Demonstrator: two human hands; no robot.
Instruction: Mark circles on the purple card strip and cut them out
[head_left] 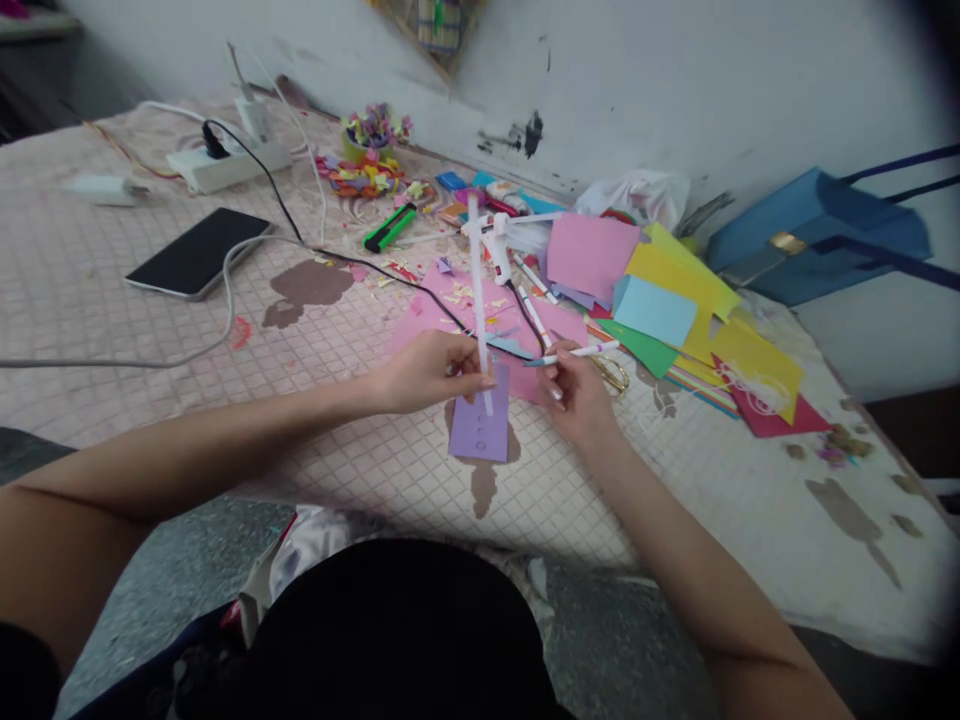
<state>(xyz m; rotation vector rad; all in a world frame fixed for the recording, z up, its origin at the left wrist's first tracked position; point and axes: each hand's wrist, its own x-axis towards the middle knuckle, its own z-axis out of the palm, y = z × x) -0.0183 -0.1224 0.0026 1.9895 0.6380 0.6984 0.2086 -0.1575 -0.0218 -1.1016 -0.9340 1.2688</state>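
Observation:
Between the thumb and fingers of my left hand is a long, translucent white strip, held nearly upright; whether it is a ruler or a stick I cannot tell. Its lower end is over a small purple paper that has several small round marks drawn on it. My right hand pinches a slim white marker, its teal end pointing left, off the paper's upper right. Beneath and beyond the hands lies a pink sheet scattered with paper scraps.
A white glue gun with its black cord, a green cutter, gold-handled scissors and coloured paper lie around. Left are a phone and a power strip. A blue bag hangs right.

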